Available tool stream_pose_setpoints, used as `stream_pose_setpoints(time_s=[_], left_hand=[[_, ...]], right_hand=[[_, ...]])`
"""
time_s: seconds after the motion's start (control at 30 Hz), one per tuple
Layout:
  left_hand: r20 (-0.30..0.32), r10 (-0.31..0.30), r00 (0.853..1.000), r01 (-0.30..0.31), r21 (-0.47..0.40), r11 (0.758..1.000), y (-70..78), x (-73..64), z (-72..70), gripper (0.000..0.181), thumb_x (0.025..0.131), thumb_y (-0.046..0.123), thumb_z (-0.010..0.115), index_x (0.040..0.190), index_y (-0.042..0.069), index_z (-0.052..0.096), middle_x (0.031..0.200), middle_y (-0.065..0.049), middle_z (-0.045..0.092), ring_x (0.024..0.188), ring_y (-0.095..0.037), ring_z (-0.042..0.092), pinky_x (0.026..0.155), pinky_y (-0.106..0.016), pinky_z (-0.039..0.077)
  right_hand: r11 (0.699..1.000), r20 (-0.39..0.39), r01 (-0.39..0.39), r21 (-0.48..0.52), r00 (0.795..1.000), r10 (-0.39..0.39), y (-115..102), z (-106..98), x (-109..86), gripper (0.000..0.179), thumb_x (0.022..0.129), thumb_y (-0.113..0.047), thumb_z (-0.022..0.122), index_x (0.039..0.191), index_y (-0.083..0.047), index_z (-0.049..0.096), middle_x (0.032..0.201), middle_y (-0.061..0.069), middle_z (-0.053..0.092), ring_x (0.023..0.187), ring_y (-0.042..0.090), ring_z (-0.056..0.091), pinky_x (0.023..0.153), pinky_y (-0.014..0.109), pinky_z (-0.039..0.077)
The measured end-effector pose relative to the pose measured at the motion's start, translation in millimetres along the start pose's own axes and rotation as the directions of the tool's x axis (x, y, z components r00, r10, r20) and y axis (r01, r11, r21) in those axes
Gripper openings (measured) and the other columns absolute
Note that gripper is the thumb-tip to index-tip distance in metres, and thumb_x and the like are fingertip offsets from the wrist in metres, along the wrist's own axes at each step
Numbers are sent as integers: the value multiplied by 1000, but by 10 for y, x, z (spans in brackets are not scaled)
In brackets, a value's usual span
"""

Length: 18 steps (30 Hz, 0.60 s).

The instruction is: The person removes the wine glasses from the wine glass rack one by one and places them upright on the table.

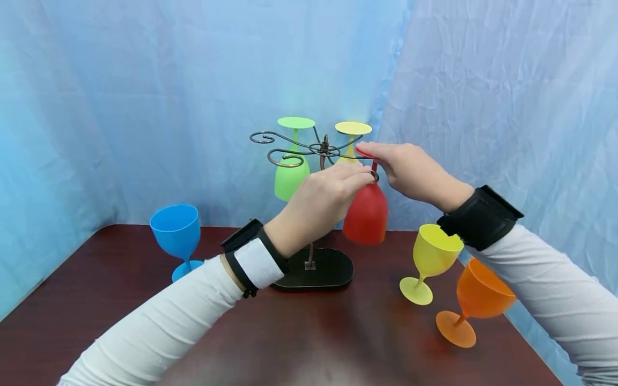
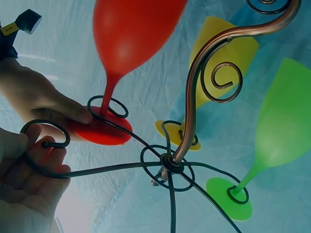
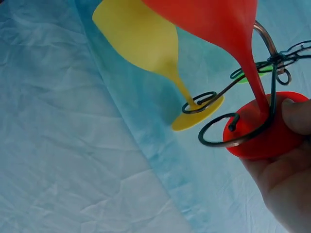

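Upside down at the rack's right side hangs a red goblet [image 1: 367, 217], its stem within the curl of one arm. My right hand [image 1: 415, 171] pinches the goblet's round foot [image 3: 262, 145], with the thumb on the side facing the bowl. My left hand [image 1: 323, 201] holds another curled arm end of the dark metal goblet rack [image 2: 102, 171], fingers bent around the wire. A green goblet [image 1: 291, 182] and a yellow goblet [image 1: 353, 128] hang inverted from the rack's far arms. My left hand partly hides the rack's post in the head view.
On the dark wooden table [image 1: 232, 343], a blue goblet [image 1: 176, 233] stands upright at left. A second yellow goblet [image 1: 436, 252] and an orange goblet [image 1: 485, 292] stand at right. The rack's black base [image 1: 333, 271] sits mid-table; blue cloth [image 1: 193, 96] hangs behind.
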<state>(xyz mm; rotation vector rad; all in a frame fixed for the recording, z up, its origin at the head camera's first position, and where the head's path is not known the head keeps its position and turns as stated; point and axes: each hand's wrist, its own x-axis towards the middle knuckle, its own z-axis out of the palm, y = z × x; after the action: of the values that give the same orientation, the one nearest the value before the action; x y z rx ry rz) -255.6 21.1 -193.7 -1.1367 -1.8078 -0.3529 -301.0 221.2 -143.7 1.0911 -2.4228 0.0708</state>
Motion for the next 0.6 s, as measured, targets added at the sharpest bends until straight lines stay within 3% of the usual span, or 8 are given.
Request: stream_pose_setpoints(time_s=[0.2, 0.27, 0.37, 0.5, 0.6], left_hand=[[-6, 6, 1000, -6, -11, 1000, 21, -7, 41, 24, 87, 7, 57, 109, 4, 63, 111, -9, 64, 109, -17, 54, 90, -26, 47], [-14, 7, 1000, -7, -18, 1000, 24, -2, 51, 23, 87, 7, 56, 109, 3, 63, 111, -9, 64, 110, -16, 54, 91, -25, 46], [-20, 9, 1000, -9, -22, 1000, 29, 14, 69, 22, 89, 8, 55, 109, 3, 63, 112, -9, 64, 110, -16, 54, 93, -24, 45], [-11, 5, 1000, -5, -19, 1000, 35, 30, 77, 23, 89, 10, 55, 110, 3, 63, 113, -9, 64, 110, -17, 54, 93, -24, 45], [-13, 5, 1000, -5, -17, 1000, 32, 37, 77, 23, 89, 10, 56, 109, 4, 63, 113, -9, 64, 110, -16, 54, 93, -24, 45]], right_hand=[[999, 24, 36, -3, 999, -36, -17, 81, 77, 47, 85, -1, 57, 131, -7, 49, 119, 14, 59, 91, 26, 57, 73, 40, 52], [998, 32, 61, 4, 998, -61, -20, 90, 113, 47, 84, -3, 59, 130, -7, 49, 116, 13, 61, 85, 23, 57, 69, 37, 51], [996, 45, 87, 17, 995, -88, -17, 86, 156, 48, 85, -3, 59, 131, -7, 49, 93, 9, 64, 66, 20, 50, 59, 33, 44], [993, 56, 115, 30, 992, -116, 6, 75, 203, 49, 84, 1, 57, 131, -7, 48, 65, 1, 46, 53, 16, 35, 52, 31, 34], [993, 57, 113, 39, 992, -116, 36, 68, 244, 49, 83, 1, 57, 131, -6, 48, 60, 0, 41, 51, 15, 32, 51, 30, 33]])
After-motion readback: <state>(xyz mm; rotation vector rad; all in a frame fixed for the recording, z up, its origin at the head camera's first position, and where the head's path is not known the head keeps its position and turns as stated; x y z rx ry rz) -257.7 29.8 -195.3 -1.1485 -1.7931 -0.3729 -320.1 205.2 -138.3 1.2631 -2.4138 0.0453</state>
